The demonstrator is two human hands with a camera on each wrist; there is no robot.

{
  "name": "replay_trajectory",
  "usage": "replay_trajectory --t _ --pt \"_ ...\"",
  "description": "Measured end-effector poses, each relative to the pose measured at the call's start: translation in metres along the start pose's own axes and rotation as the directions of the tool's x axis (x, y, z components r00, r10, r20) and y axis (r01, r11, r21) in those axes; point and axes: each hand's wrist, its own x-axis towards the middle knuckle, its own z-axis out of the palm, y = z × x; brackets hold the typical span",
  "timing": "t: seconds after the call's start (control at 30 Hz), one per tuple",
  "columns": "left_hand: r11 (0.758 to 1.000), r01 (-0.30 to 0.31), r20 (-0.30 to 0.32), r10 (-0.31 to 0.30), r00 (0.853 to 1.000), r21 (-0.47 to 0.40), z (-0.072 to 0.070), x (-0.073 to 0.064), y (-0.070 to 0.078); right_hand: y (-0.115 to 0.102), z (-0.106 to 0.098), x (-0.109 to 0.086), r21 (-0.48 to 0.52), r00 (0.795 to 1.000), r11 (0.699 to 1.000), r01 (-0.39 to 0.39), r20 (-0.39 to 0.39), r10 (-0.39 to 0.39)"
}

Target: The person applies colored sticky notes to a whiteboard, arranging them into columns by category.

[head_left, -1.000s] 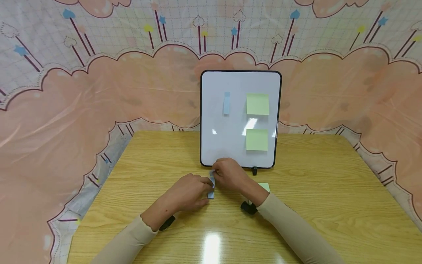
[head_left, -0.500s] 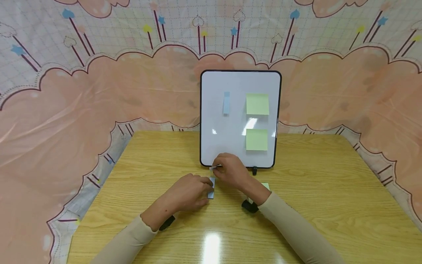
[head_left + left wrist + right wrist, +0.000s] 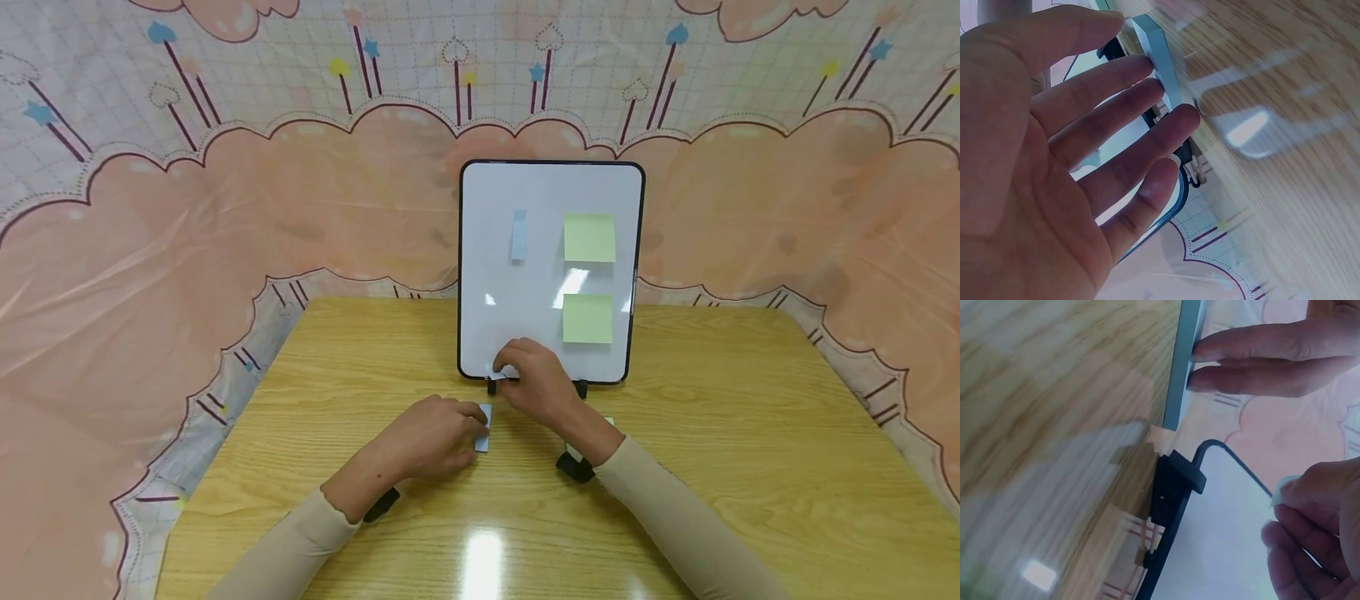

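Note:
A narrow stack of blue sticky notes (image 3: 484, 429) lies on the table in front of the whiteboard (image 3: 495, 325). My left hand (image 3: 437, 437) rests with its fingertips on that stack; in the left wrist view, fairly straight fingers (image 3: 1129, 153) touch its face. Between thumb and index finger, my right hand (image 3: 542, 385) pinches a single blue sticky note (image 3: 1280, 487), mostly hidden by the fingers. This hand is just in front of the board's lower left part. One blue strip note (image 3: 519, 237) and two green square sticky notes (image 3: 589, 237) are stuck on the board.
The whiteboard leans upright on a stand with black feet (image 3: 582, 388). A pad of green sticky notes (image 3: 574, 453) lies partly hidden beneath my right forearm. The wooden table (image 3: 720, 417) meets a patterned cloth (image 3: 360, 208) at the back and sides.
My right hand has lifted the blue note off the stack and moved up and slightly right, towards the board's lower edge. The left hand stays on the stack.

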Motion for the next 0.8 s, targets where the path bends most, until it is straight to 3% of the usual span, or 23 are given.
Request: replay_trajectory --t 0.2,0.4,0.6,0.8 --pt "1.000 0.012 0.012 -0.012 1.000 -0.015 0.000 0.000 0.000 0.004 -0.005 0.000 -0.006 1.000 1.000 -0.009 -0.026 0.008" --pt "1.000 0.014 0.017 -0.013 1.000 -0.023 0.001 0.000 0.000 0.010 -0.009 0.001 -0.009 0.992 0.999 0.054 -0.110 -0.054" --pt "1.000 0.007 0.007 -0.007 1.000 -0.022 0.002 0.000 0.000 0.017 -0.011 0.004 -0.059 0.959 0.987 0.152 -0.231 -0.161" --pt "1.000 0.008 0.006 -0.008 1.000 -0.015 0.003 -0.001 0.001 0.025 -0.012 0.007 -0.121 0.934 0.976 0.180 -0.292 -0.208"
